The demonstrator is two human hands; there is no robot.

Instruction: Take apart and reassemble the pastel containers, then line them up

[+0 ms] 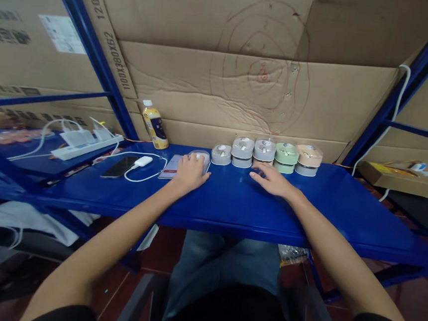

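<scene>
Left hand, just left of centre frame: laid over a clear-lidded case, fingers close together on top, thumb out to the right; cannot tell whether it grips. Right hand, right of centre: fingers loosely curled and slightly apart, in front of the grey-over-pink stack (contact cannot be told from this angle). Same row, mid-frame: single grey case, grey stack; rightward, green stack, peach stack. All stand on the blue shelf. Centre-left: printed card, then black phone.
</scene>
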